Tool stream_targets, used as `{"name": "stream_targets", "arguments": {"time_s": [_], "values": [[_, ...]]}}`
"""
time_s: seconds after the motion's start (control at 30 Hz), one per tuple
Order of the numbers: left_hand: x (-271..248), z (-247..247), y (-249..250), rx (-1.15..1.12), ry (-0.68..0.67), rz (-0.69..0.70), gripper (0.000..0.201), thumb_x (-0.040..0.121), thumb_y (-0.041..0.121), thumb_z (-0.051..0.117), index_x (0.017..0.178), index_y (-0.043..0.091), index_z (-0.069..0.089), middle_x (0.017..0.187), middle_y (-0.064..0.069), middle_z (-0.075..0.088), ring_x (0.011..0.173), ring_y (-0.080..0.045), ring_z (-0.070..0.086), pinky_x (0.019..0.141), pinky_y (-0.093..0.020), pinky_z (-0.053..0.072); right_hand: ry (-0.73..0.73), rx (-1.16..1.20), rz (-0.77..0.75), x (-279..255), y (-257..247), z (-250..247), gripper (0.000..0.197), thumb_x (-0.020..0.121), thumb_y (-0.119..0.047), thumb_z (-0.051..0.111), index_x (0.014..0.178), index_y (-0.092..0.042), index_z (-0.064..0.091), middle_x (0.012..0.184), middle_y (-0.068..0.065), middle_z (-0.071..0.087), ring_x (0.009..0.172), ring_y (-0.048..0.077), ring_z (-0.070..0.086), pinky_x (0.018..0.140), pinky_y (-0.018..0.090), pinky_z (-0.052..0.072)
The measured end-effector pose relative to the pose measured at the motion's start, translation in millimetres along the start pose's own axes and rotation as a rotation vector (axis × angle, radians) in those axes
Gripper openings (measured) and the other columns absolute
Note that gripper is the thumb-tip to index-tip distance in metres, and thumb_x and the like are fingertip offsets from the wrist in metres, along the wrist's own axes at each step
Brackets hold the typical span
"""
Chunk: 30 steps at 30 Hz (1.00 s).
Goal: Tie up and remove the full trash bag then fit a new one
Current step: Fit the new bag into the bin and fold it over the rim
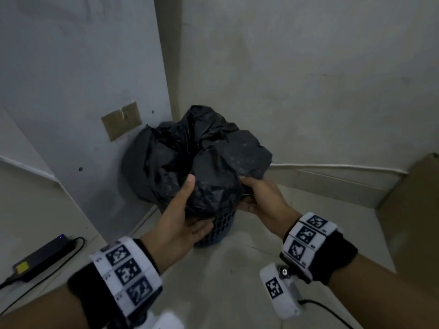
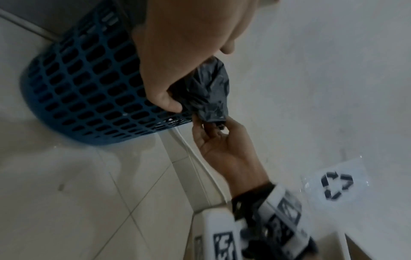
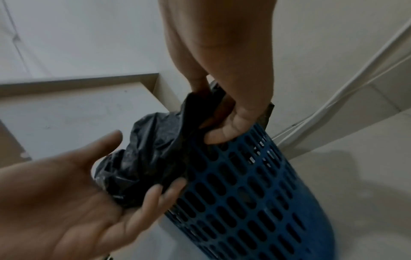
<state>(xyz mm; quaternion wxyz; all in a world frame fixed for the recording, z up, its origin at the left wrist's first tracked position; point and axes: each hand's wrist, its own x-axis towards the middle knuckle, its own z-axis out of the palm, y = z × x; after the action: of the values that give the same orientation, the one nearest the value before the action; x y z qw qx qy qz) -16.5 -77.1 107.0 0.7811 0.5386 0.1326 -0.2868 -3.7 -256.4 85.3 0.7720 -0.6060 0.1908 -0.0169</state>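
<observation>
A crumpled black trash bag (image 1: 190, 157) bulges from a blue slotted bin (image 1: 219, 230) in the far corner. The left hand (image 1: 183, 217) cups its near fold with straight fingers; the right hand (image 1: 261, 198) pinches the bag's edge.

Trash bag (image 1: 190, 153) sits in the basket (image 1: 221, 230) in the wall corner; power adapter (image 1: 42, 257) lies well left.

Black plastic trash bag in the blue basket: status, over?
Left hand open, cupping black plastic trash bag. Right hand pinching its edge. Bag untied, in blue perforated basket. Nothing obstructing.
</observation>
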Motion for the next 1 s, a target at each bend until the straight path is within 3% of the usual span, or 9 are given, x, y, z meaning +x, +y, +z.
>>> {"name": "stream_targets", "arguments": {"time_s": [0.17, 0.27, 0.33, 0.43, 0.57, 0.63, 0.73, 0.83, 1.0], "values": [[11.2, -7.6, 7.5, -0.028, 0.055, 0.084, 0.026, 0.091, 0.042, 0.058, 0.110, 0.025, 0.062, 0.116, -0.001, 0.063, 0.107, -0.022, 0.059, 0.091, -0.038, 0.049, 0.127, -0.134, -0.081, -6.6, -11.6, -7.4, 0.018, 0.100, -0.031, 0.048, 0.103, -0.018, 0.062, 0.083, 0.006, 0.066, 0.066, 0.021, 0.062, 0.053, 0.028, 0.047], [18.1, -14.0, 2.5, -0.002, 0.110, 0.245, 0.026, 0.094, 0.029, 0.057, 0.119, 0.023, 0.060, 0.117, 0.002, 0.066, 0.105, -0.019, 0.063, 0.080, -0.032, 0.053, 0.317, -0.121, -0.189, 2.6, -4.9, -15.2, 0.012, 0.100, -0.019, 0.048, 0.095, -0.017, 0.058, 0.073, 0.004, 0.053, 0.057, 0.017, 0.047, 0.050, 0.028, 0.037], [22.5, -19.7, 1.8, -0.032, 0.151, 0.272, 0.034, 0.094, 0.027, 0.057, 0.127, 0.019, 0.057, 0.118, -0.001, 0.067, 0.105, -0.021, 0.064, 0.074, -0.032, 0.056, 0.302, -0.194, -0.060, 1.9, 11.8, -16.4, 0.008, 0.097, -0.015, 0.048, 0.094, -0.014, 0.056, 0.071, 0.007, 0.052, 0.053, 0.017, 0.043, 0.049, 0.026, 0.034], [26.2, -26.7, 5.5, -0.082, 0.184, 0.252, 0.034, 0.095, 0.027, 0.056, 0.126, 0.013, 0.057, 0.118, -0.007, 0.066, 0.102, -0.026, 0.065, 0.071, -0.036, 0.058, 0.155, -0.236, 0.181, -4.6, 34.1, -15.8, 0.006, 0.095, -0.015, 0.051, 0.094, -0.011, 0.056, 0.076, 0.008, 0.057, 0.054, 0.017, 0.048, 0.052, 0.024, 0.034], [24.8, -33.0, 12.5, -0.126, 0.081, 0.178, 0.020, 0.099, 0.024, 0.049, 0.106, 0.011, 0.062, 0.108, -0.009, 0.067, 0.099, -0.026, 0.063, 0.082, -0.038, 0.052, 0.181, 0.024, 0.079, 1.9, 16.3, -17.6, 0.015, 0.091, -0.016, 0.047, 0.096, -0.013, 0.061, 0.087, 0.007, 0.060, 0.070, 0.023, 0.058, 0.058, 0.029, 0.048], [25.0, -35.5, 14.2, -0.111, 0.046, 0.172, 0.026, 0.099, 0.023, 0.047, 0.116, 0.009, 0.061, 0.115, -0.010, 0.067, 0.103, -0.025, 0.064, 0.079, -0.035, 0.054, 0.257, 0.174, 0.037, 6.1, -0.8, -18.9, 0.014, 0.095, -0.017, 0.041, 0.093, -0.013, 0.054, 0.085, 0.003, 0.054, 0.073, 0.023, 0.056, 0.064, 0.034, 0.049], [26.4, -38.9, 14.4, -0.065, 0.026, 0.174, 0.034, 0.100, 0.024, 0.044, 0.127, 0.008, 0.057, 0.122, -0.010, 0.066, 0.109, -0.025, 0.063, 0.084, -0.034, 0.053, 0.284, 0.162, 0.028, 15.3, -16.2, -22.7, 0.018, 0.098, -0.032, 0.043, 0.114, -0.023, 0.046, 0.095, -0.002, 0.049, 0.083, 0.024, 0.058, 0.077, 0.040, 0.050], [27.0, -45.9, 21.2, -0.030, 0.066, 0.216, 0.035, 0.100, 0.025, 0.044, 0.128, 0.008, 0.057, 0.122, -0.009, 0.066, 0.109, -0.024, 0.064, 0.087, -0.034, 0.052, 0.252, 0.048, 0.117, 22.3, -21.9, -21.2, 0.040, 0.093, -0.053, 0.048, 0.126, -0.030, 0.047, 0.111, 0.004, 0.053, 0.085, 0.025, 0.059, 0.070, 0.034, 0.047], [25.4, -52.9, 34.9, -0.073, 0.271, 0.252, 0.058, 0.083, 0.051, 0.063, 0.131, 0.019, 0.056, 0.126, -0.002, 0.064, 0.108, -0.024, 0.062, 0.087, -0.038, 0.050, 0.084, -0.054, 0.162, 26.2, -18.1, -15.9, 0.040, 0.088, -0.067, 0.048, 0.095, -0.029, 0.059, 0.080, 0.004, 0.061, 0.063, 0.019, 0.049, 0.058, 0.028, 0.035]]}}
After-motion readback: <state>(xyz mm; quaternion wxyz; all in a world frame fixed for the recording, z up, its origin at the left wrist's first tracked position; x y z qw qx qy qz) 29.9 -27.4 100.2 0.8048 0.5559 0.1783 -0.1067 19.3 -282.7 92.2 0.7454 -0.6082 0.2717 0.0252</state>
